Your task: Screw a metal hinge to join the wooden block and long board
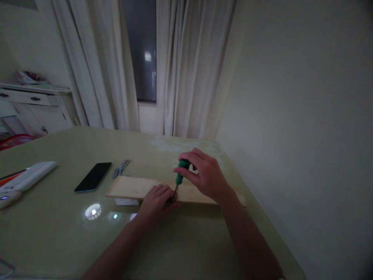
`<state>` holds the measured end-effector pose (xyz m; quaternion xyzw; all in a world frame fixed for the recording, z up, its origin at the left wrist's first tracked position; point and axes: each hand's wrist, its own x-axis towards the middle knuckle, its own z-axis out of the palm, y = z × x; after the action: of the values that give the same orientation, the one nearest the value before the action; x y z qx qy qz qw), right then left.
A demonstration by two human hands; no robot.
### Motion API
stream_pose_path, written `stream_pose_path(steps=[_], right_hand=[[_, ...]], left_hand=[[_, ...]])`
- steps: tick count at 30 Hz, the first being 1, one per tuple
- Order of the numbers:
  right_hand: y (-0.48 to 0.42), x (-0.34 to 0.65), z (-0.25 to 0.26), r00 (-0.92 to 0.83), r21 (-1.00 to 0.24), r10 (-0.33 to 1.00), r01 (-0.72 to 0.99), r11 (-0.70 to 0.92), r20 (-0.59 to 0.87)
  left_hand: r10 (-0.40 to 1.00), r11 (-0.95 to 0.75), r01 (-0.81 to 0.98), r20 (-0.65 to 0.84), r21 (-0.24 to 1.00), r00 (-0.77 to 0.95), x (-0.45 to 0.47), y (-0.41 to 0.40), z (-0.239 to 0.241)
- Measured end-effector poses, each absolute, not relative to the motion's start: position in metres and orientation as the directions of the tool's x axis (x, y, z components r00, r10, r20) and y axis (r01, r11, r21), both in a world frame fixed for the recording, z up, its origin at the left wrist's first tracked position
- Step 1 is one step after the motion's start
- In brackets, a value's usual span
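Right hand [206, 173] was curled closed on the green handle of a screwdriver [183, 171]; its shaft slanted down to a small dark metal piece [171, 200] at the near edge of the wooden board [131, 186]. Left hand [155, 200] was partly open, fingers bent over the board beside the shaft; grip on the metal piece could not be told. Board lay on the counter [189, 241], smartphone [93, 177] to its left.

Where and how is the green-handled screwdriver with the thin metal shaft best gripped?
Probably by the thick green handle, from above and the right, as the right hand does: the handle stands uppermost, leaning right, while the thin shaft points down at the pale wooden board.
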<state>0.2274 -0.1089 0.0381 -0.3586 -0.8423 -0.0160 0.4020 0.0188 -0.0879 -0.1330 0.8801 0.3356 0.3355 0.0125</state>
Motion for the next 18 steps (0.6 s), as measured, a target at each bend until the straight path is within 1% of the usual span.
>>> stream_pose_path(steps=[4,6,8,11,15,16,18], right_hand=[[-0.111,0.218,0.034,-0.398,-0.208,0.565,0.654,0.727,0.723],[-0.111,0.214,0.032,-0.380,-0.176,0.576,0.706,0.686,0.724],[-0.112,0.212,0.032,-0.385,-0.169,0.606,0.733,0.659,0.696],[-0.117,0.216,0.036,-0.437,-0.223,0.635,0.684,0.695,0.637],[-0.119,0.225,0.041,-0.545,-0.304,0.612,0.552,0.776,0.573],[-0.117,0.227,0.041,-0.552,-0.304,0.608,0.546,0.781,0.570],[-0.112,0.227,0.038,-0.529,-0.263,0.601,0.579,0.772,0.599]], left_hand=[[0.598,-0.774,0.584,0.585,0.244,0.548,0.018,-0.088,-0.134],[0.596,-0.775,0.581,0.590,0.247,0.544,0.018,-0.088,-0.134],[0.590,-0.781,0.572,0.595,0.249,0.546,0.018,-0.088,-0.133],[0.583,-0.790,0.559,0.590,0.253,0.558,0.017,-0.087,-0.133],[0.591,-0.784,0.571,0.577,0.245,0.564,0.017,-0.087,-0.133],[0.592,-0.783,0.572,0.577,0.245,0.563,0.018,-0.087,-0.133],[0.593,-0.782,0.573,0.581,0.247,0.558,0.018,-0.088,-0.133]])
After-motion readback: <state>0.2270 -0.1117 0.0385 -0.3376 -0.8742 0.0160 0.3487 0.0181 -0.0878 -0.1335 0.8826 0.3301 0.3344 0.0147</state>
